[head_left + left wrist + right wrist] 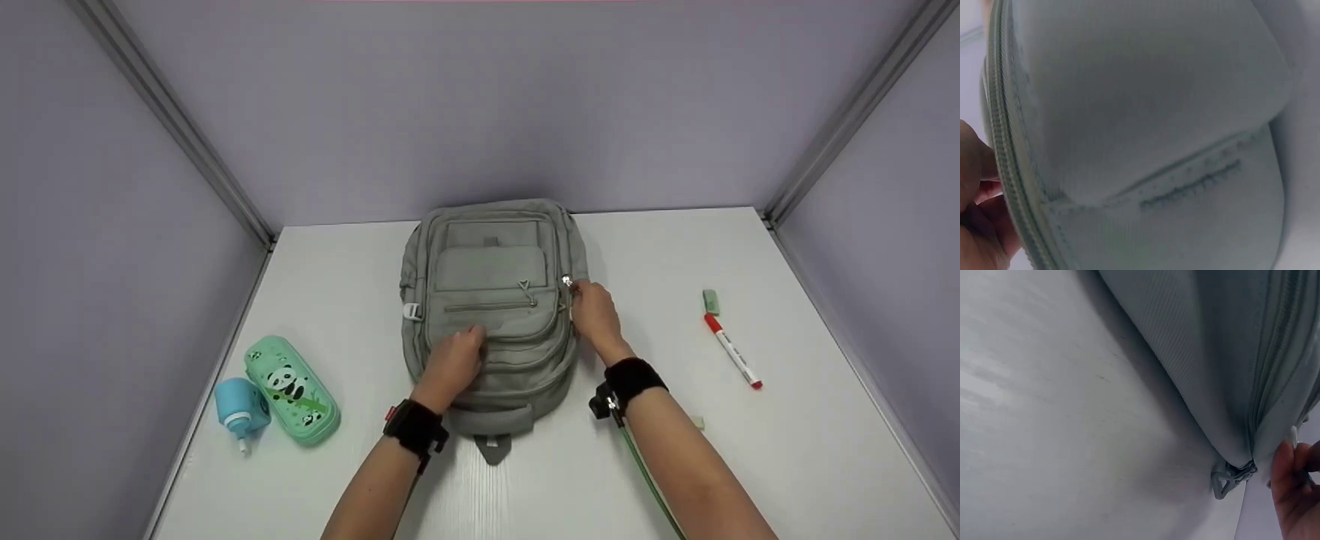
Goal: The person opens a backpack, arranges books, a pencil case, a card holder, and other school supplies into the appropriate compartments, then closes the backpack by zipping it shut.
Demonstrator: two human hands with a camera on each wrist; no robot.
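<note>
**Hands at the backpack's side zipper**

A grey-green backpack lies flat, front up, in the middle of the white table, its top toward the back wall. The left hand rests on the lower front panel, fingers curled against the fabric and pressing it down; whether they pinch a fold cannot be told. The right hand sits at the bag's right edge, fingertips pinched near a shiny zipper pull.

To work this zipper well, the left hand should hold the fabric taut and flat, so that the slider runs along the teeth without snagging the cloth; the pull should follow the track's curve, not lift away from it.

The backpack looks soft and padded, with several stacked front pockets, stitched seams and a pale side buckle. The right wrist view shows a zipper track running down to a small metal piece just above the table.
</note>
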